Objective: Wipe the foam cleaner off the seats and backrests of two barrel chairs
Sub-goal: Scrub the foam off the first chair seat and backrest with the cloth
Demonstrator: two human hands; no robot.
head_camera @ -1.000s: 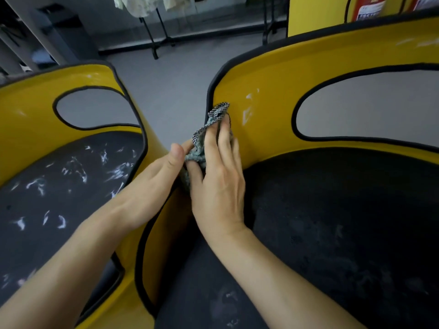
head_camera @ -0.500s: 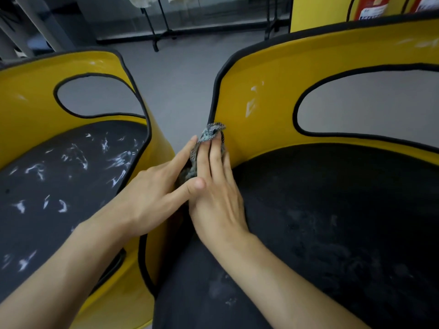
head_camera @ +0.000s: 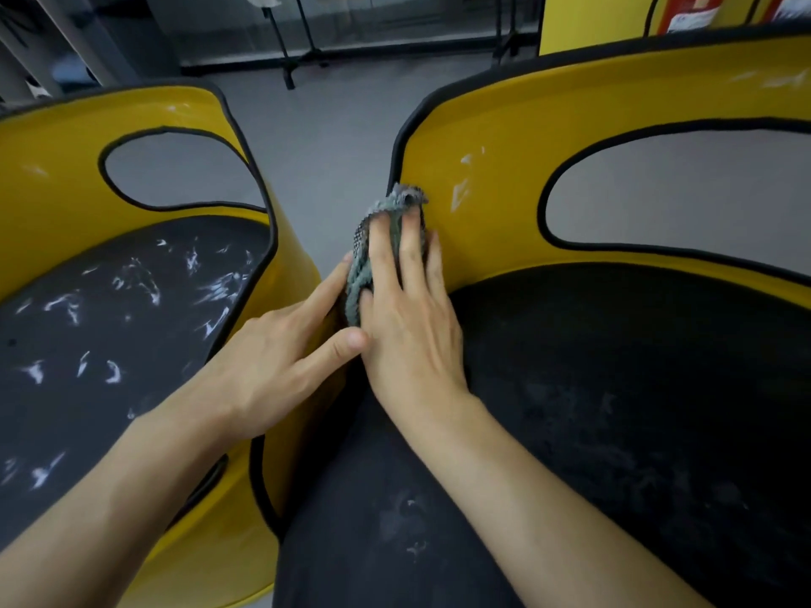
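Working at right glossy yellow barrel chair point(head_camera: 504, 120), beside foam-flecked twin point(head_camera: 57, 182). Pinning, with flat straight-fingered right hand point(head_camera: 408, 326) and uncurled left hand point(head_camera: 272, 357) touching, soft grey knitted cloth point(head_camera: 397, 201) to backrest edge. Likely to bunch: best held flat under the whole palm.

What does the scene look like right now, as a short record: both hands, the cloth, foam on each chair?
right hand: flat, pressing cloth onto right backrest near its left edge
left hand: fingers straight, index finger touching cloth
left seat: many white foam streaks
right seat: mostly wiped, faint smears
right backrest: foam marks just right of cloth
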